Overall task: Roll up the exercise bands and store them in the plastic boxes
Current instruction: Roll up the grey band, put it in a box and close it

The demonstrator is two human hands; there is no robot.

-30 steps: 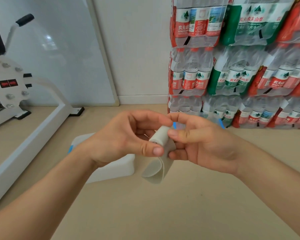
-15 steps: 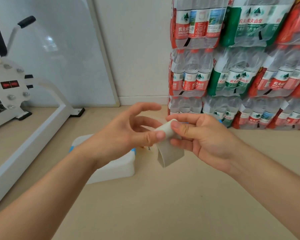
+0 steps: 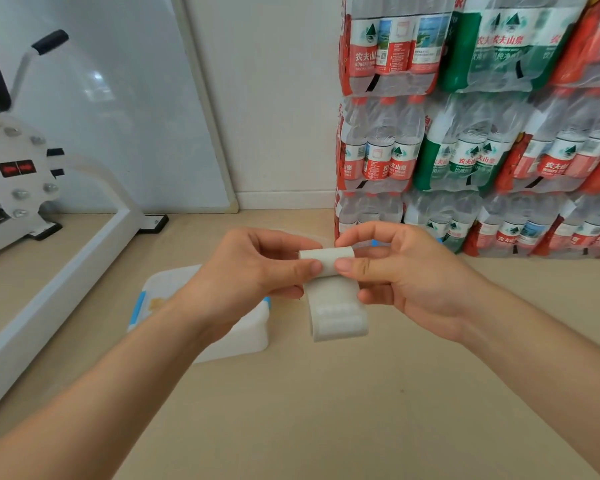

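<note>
White exercise band (image 3: pixel 329 296), partly rolled, is pinched at either end by left hand (image 3: pixel 253 271) and right hand (image 3: pixel 406 278); loose tail is hung above plastic box (image 3: pixel 229 341).

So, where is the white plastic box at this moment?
In the head view the plastic box stands on the floor left of centre, partly hidden behind the left hand, between the white machine frame and the hanging exercise band.

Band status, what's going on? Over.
Left hand and right hand pinch band roll. Tail hangs loose. Box on floor, partly behind left hand.
</note>
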